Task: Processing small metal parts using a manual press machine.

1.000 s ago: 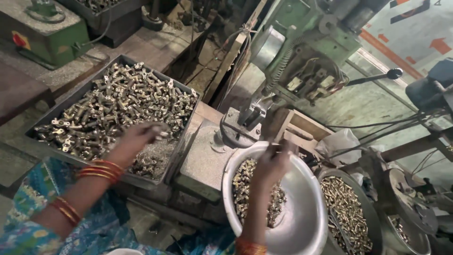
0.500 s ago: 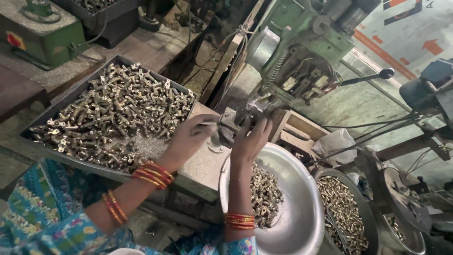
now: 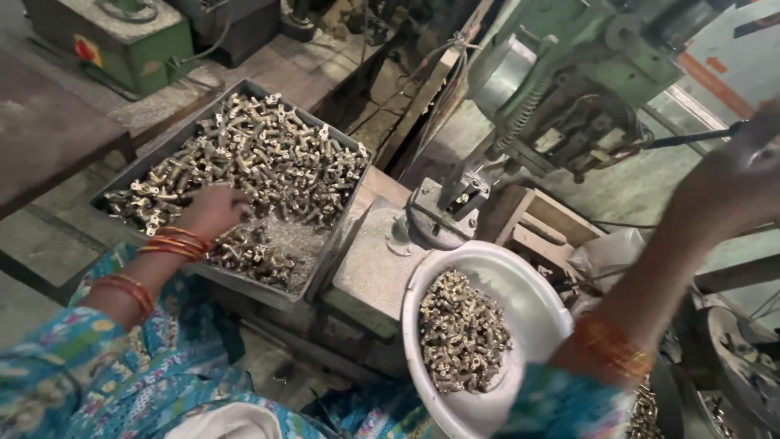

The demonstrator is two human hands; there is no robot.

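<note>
My left hand (image 3: 213,213) reaches down into a grey metal tray (image 3: 323,264) heaped with small brass fittings (image 3: 260,158). Its fingers are curled into the pile, and whether they hold a piece is hidden. My right hand (image 3: 743,175) is raised at the far right, blurred, and closed around the end of the black lever (image 3: 686,140) of the green press machine (image 3: 569,89). The machine's round bed with its small fixture (image 3: 459,203) lies between the tray and a white bowl (image 3: 532,297) that holds several brass pieces (image 3: 463,333).
A green box with a red button (image 3: 122,41) stands at the back left. A dark tabletop (image 3: 41,138) is at the left. Round pans with more brass parts (image 3: 731,358) sit at the lower right. A wooden frame (image 3: 540,232) lies behind the bowl.
Both hands have left the machine's fixture. My left hand has gone back left into the tray, and my right hand has swung up and right onto the lever.
</note>
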